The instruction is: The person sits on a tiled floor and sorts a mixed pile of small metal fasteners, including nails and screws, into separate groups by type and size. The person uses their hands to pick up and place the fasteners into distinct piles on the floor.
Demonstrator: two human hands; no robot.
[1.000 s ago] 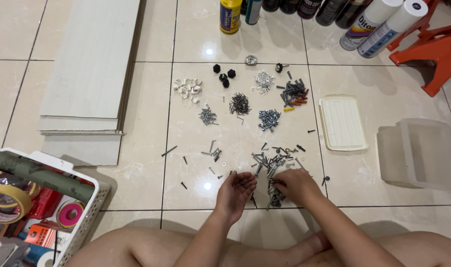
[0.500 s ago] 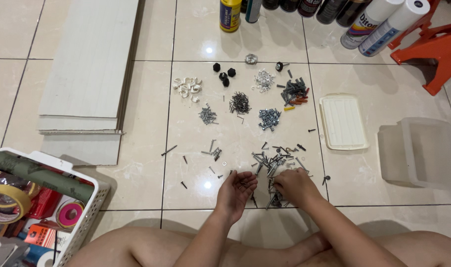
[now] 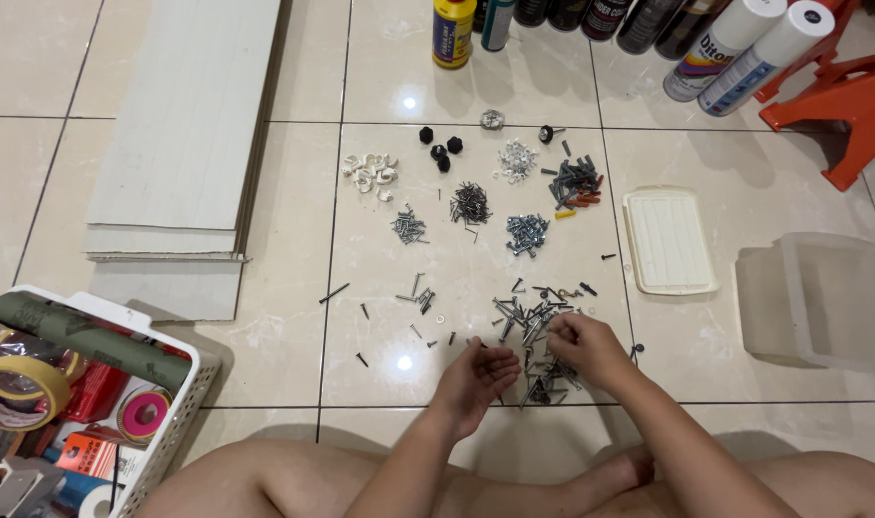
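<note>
Since a second ago, the right hand (image 3: 583, 345) has lifted off the mixed screw pile (image 3: 533, 331) on the floor, fingertips pinched narrow; whether they hold a screw is unclear. Left of the pile, the left hand (image 3: 476, 376) stays cupped, half-open. Beyond the pile lie sorted fastener heaps (image 3: 471, 203); right of it, a cream lid (image 3: 668, 240).

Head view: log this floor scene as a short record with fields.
Left hand: cupped palm up, small screws in it
Right hand: fingers pinching in the mixed screw pile
Sorted heaps: white clips, black knobs, dark nails, silver screws, wall plugs
Right side: cream lid, clear tub
Left side: white boards, basket of tape rolls
Top: spray cans
</note>
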